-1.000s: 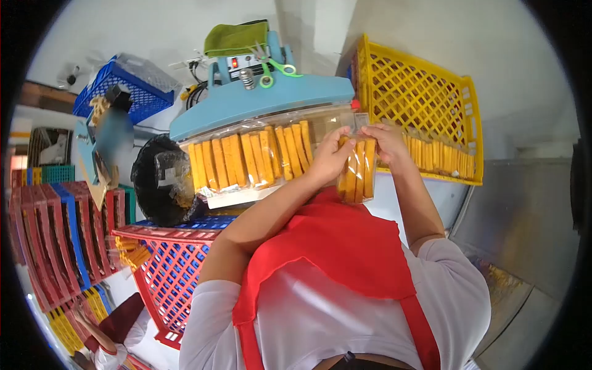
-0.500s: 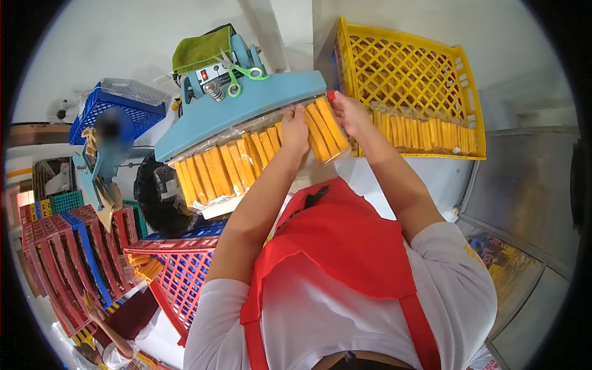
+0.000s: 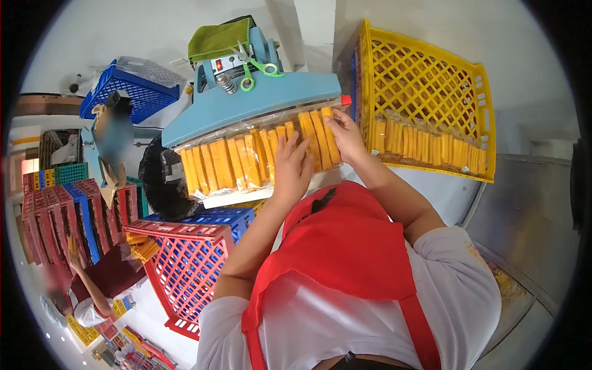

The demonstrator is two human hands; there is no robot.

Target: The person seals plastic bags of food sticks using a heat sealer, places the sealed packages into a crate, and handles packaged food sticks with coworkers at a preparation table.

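Packet [image 3: 322,145] of yellow sticks, at the right end of the row [image 3: 228,163], along the lower edge of the blue machine [image 3: 259,102]. Left grip [image 3: 292,172]: fingers loosely spread over the row, closed on nothing. Right grip [image 3: 349,142]: partly curled at the packet's outer upper corner; whether it pinches cannot be told. Judged light, with slippery film and stiff, probably brittle sticks; best held gently by both long sides.
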